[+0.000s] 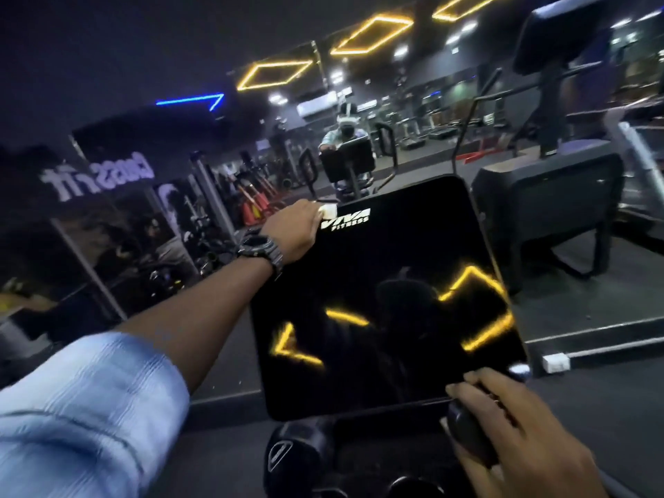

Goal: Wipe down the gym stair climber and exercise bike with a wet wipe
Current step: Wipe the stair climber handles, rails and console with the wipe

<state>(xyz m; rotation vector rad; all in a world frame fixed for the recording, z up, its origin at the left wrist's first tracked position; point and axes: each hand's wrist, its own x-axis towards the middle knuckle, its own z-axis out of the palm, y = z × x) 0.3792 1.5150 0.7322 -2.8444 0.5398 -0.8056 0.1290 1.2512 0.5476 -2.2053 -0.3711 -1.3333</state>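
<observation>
A glossy black console screen (pixel 388 282) with a white "VIVA FITNESS" logo fills the centre; yellow ceiling lights reflect in it. My left hand (pixel 293 231), with a dark watch on the wrist, reaches to the screen's top left corner and pinches a small white wet wipe (pixel 327 211) against the edge. My right hand (pixel 517 425) grips a black rounded handle (pixel 467 436) just below the screen's lower right corner. Another black handle end (pixel 287 454) shows at the bottom centre.
A wall mirror (pixel 215 156) ahead reflects the gym and a person behind a machine. A black stair climber (pixel 546 195) stands at the right with its console raised high. A small white block (pixel 555 363) lies on the dark floor by a ledge.
</observation>
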